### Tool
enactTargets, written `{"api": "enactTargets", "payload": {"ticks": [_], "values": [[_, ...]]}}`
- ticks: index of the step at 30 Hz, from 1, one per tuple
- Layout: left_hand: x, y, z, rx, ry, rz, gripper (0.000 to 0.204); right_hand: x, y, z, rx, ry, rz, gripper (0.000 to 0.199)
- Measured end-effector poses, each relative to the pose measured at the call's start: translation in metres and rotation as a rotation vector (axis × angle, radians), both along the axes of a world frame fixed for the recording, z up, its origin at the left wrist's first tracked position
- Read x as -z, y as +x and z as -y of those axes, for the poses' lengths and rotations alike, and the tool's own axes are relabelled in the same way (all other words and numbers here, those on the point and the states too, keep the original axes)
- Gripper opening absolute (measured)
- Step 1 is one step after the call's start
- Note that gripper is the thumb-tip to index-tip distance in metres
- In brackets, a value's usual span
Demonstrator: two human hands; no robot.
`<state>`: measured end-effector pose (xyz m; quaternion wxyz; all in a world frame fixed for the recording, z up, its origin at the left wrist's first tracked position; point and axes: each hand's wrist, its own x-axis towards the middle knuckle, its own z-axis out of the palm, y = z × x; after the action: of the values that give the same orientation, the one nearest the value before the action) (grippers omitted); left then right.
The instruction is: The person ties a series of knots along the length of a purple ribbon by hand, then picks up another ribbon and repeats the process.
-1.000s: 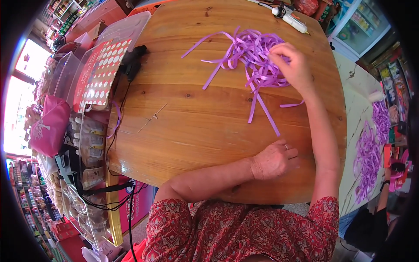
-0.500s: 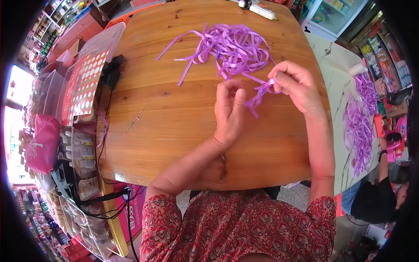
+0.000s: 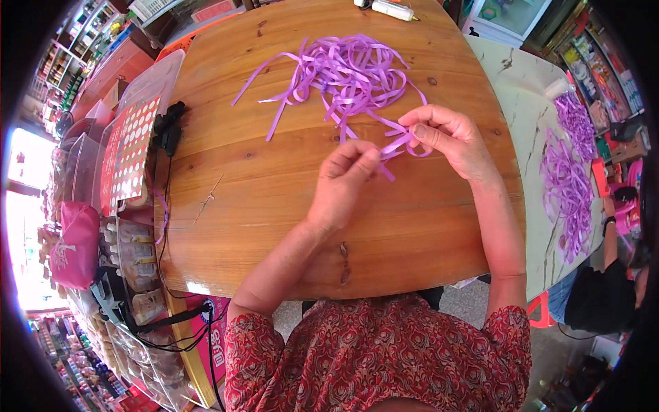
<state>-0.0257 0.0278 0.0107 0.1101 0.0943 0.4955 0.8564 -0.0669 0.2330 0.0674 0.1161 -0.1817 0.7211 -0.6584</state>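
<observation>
A loose heap of purple ribbon (image 3: pixel 357 72) lies on the far middle of the wooden table (image 3: pixel 261 226). From its near side a strand runs to a looped section of ribbon (image 3: pixel 397 143) held up between my hands. My right hand (image 3: pixel 446 137) pinches the loops between thumb and fingertips. To the left and slightly nearer, my left hand (image 3: pixel 347 180) is closed, thumb against the bent fingers, on the left end of the looped ribbon. A short tail of ribbon hangs below it.
A white glue gun (image 3: pixel 392 9) lies at the far edge. At the left stand a polka-dot box (image 3: pixel 134 151), black cables and a pink pouch (image 3: pixel 77 244). A thin twig-like piece (image 3: pixel 208 199) rests on the table. More purple ribbon (image 3: pixel 566 185) covers part of a marble-patterned table at right, near another person's arm.
My left hand has closed on the ribbon, where its fingers were curled apart from it before. My right hand still pinches the loops. The whole view has shifted slightly.
</observation>
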Motion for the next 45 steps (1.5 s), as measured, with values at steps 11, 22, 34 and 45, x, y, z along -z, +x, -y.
{"api": "enactTargets", "payload": {"ticks": [11,22,34,45], "values": [[0.004,-0.014,0.081,-0.511,-1.017,-0.376,0.019,0.035,0.011,-0.048,0.138,0.094,0.003,0.016],[-0.025,-0.003,-0.007,-0.239,-0.752,-0.782,0.028,0.021,0.039,-0.011,-0.021,0.0,-0.069,0.019],[-0.016,0.0,-0.002,0.158,-0.292,0.118,0.014,0.029,0.038,-0.024,-0.002,0.078,-0.037,0.021],[-0.005,-0.002,-0.011,-0.277,-0.901,-0.885,0.029,0.034,0.043,-0.017,0.009,0.045,-0.084,0.021]]}}
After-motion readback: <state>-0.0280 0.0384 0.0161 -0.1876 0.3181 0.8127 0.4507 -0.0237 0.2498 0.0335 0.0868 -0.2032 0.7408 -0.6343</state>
